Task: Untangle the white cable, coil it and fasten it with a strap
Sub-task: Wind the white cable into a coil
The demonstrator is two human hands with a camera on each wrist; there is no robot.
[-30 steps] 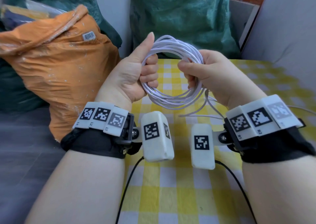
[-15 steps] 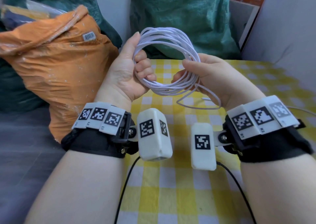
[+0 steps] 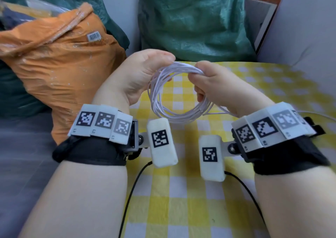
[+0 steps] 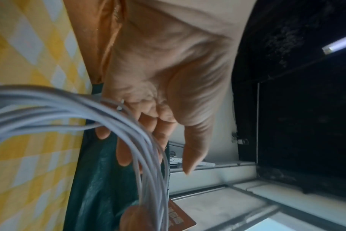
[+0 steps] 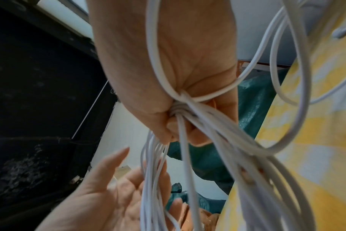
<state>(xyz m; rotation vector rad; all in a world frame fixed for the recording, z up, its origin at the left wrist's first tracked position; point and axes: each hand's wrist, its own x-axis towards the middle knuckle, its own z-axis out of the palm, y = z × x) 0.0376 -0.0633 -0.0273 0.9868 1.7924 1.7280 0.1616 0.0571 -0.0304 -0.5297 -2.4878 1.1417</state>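
The white cable [image 3: 181, 116] is wound into a round coil of several turns and hangs in the air above the checked cloth. My right hand [image 3: 198, 75] grips the top of the coil in a fist; the right wrist view shows the strands bunched inside that fist [image 5: 176, 112]. My left hand [image 3: 145, 70] lies at the coil's upper left with its thumb over the top. In the left wrist view its fingers [image 4: 124, 154] sit loosely behind the strands [image 4: 117, 118] and the thumb stands apart. A loose tail [image 3: 318, 115] trails off to the right.
A yellow and white checked cloth [image 3: 181, 210] covers the surface below. An orange sack [image 3: 54, 70] stands at the left and a green sack [image 3: 190, 19] at the back. A pale grey surface [image 3: 300, 37] rises at the right. Black leads [image 3: 131, 192] hang from the wrist cameras.
The coil has swung from upright between the hands to hanging below them. My left hand has let go its curled grip and opened. My right hand now holds the coil's top.
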